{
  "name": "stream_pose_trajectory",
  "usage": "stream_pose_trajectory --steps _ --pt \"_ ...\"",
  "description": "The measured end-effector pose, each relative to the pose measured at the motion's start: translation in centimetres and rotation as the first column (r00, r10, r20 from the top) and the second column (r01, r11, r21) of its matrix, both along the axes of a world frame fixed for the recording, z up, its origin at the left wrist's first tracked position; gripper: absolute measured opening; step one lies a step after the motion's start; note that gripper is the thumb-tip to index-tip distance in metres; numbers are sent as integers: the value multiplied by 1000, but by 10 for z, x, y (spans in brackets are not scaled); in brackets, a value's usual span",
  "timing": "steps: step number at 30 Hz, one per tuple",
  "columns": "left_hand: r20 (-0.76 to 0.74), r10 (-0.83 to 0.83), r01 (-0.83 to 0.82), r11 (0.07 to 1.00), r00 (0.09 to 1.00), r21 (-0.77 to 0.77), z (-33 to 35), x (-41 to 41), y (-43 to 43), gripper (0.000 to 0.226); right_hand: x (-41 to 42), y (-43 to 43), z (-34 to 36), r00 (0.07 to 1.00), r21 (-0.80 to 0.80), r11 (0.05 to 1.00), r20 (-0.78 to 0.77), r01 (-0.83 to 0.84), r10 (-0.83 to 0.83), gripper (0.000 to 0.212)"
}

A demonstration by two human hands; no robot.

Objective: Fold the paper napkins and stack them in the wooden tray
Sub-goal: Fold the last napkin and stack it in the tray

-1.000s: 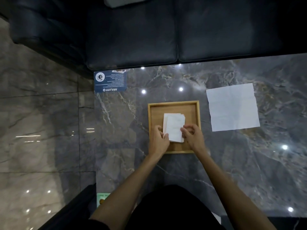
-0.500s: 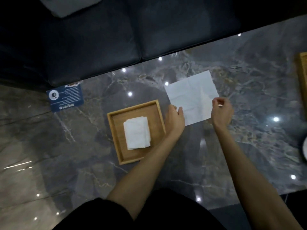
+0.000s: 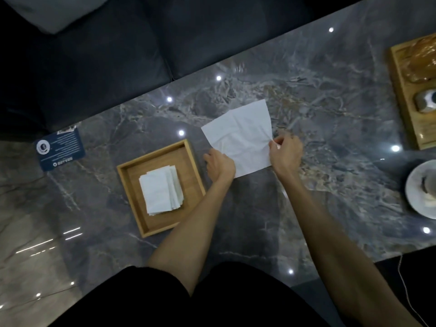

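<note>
Paper napkin (image 3: 238, 138), 1 unfolded sheet, is pinched at its right edge between the thumb and fingertips of the right hand (image 3: 286, 153), and creases are drawn toward that pinch. Its near-left edge is held by the left hand (image 3: 220, 165), whose fingertips are covered by the sheet. Whether the far corners touch the marble table (image 3: 330, 109) cannot be told.

Just left of the left hand, the wooden tray (image 3: 123, 182) is set on the table, its right rim close to the hand but apart from it. Inside it, a stack of folded napkins (image 3: 160, 188) is laid, fanned at its right edge, with bare wood exposed on all 4 sides.

Open tabletop is seen beyond the sheet and to its right. A second wooden tray (image 3: 401, 90) and a white saucer (image 3: 412, 192) are placed at the right edge, well apart from the hands. A blue card (image 3: 60, 148) is laid at the table's left corner, beside the dark sofa (image 3: 106, 55).
</note>
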State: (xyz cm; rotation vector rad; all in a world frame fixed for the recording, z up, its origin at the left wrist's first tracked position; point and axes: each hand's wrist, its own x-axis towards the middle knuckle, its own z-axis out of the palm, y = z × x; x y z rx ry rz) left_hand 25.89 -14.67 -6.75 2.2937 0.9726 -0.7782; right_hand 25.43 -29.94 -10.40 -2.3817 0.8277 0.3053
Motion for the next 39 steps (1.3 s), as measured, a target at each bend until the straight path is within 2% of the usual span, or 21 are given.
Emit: stream_pose_trajectory --steps 4,5,7,9,13,16,18,22,23,25,26,28,29,30,31,32,33,35,37,38,39 --pt "99 -287 279 956 953 89 13 -3 15 30 -20 -5 13 995 276 956 -25 100 -97 12" --pt "157 -306 300 952 939 57 21 -2 21 25 -24 -5 18 995 331 938 -49 98 -87 12" --pt "291 -187 242 956 938 -166 44 1 37 9 -30 1 29 995 428 901 -84 78 -46 14" --pt "376 -83 212 924 923 -317 77 2 57 8 -35 12 46 994 515 857 -91 2 53 13" --pt "461 -174 336 894 870 -296 165 -4 118 23 -44 48 96 917 467 825 -70 -318 393 19" --pt "541 -275 459 855 795 -240 244 -20 169 29 -40 85 146 923 473 795 140 -381 358 27" --pt "605 -338 532 829 721 -170 302 -36 205 30 -34 123 194 920 602 696 272 -392 284 44" --pt "680 -407 629 770 609 -102 418 -71 276 32 -33 217 297 799 692 418 418 -588 433 74" --pt "684 -426 641 763 593 -81 437 -76 291 33 -33 236 314 785 724 346 439 -597 437 70" --pt "693 -475 643 765 541 22 494 -100 337 36 -39 295 363 752 752 217 497 -622 433 37" --pt "689 -473 650 760 549 3 506 -101 350 38 -42 308 378 762 776 175 504 -606 406 21" --pt "734 -389 637 767 557 -78 537 -113 386 42 -53 341 418 792 805 118 526 -581 310 12" --pt "795 -247 609 772 553 -184 547 -120 405 46 -57 355 434 810 818 99 530 -566 251 16" --pt "847 -11 548 767 532 -334 553 -128 421 49 -61 366 452 820 823 88 538 -561 194 22" --pt "820 294 487 688 491 -538 553 -137 436 50 -62 375 467 820 817 96 552 -568 151 28" --pt "725 519 464 558 452 -688 546 -145 449 53 -64 380 481 809 800 125 575 -587 124 32" --pt "607 645 453 416 464 -789 533 -149 461 62 -66 383 491 797 783 149 596 -603 94 34" --pt "452 629 519 89 632 -850 505 -162 464 83 -69 382 504 785 769 170 617 -617 57 33" --pt "338 576 499 -142 745 -855 492 -173 450 87 -71 375 510 768 744 206 637 -635 66 32" --pt "304 588 469 -148 749 -871 492 -173 440 84 -73 370 511 758 729 230 647 -645 75 32" --pt "310 599 445 -87 738 -891 491 -169 431 79 -74 362 511 751 715 256 657 -651 74 31"
